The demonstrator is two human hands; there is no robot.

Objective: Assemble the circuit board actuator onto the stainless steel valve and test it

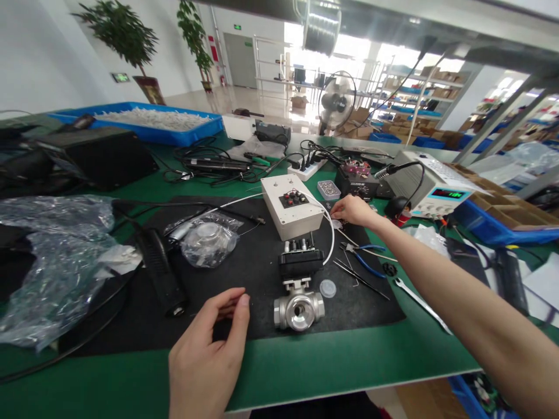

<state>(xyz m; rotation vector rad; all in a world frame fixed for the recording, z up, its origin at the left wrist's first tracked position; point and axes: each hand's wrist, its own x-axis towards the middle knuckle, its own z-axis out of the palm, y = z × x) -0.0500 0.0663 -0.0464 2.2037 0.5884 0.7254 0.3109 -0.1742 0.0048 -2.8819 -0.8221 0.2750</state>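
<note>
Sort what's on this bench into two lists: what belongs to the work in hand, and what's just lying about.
Likely in the work:
- valve assembly, upright before the person
- control box behind it
- white cable beside them

Apparently just lying about:
- bagged part
- crumpled plastic
- wrench

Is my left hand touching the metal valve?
No, the left hand is left of the valve, with bare black mat between them.
</note>
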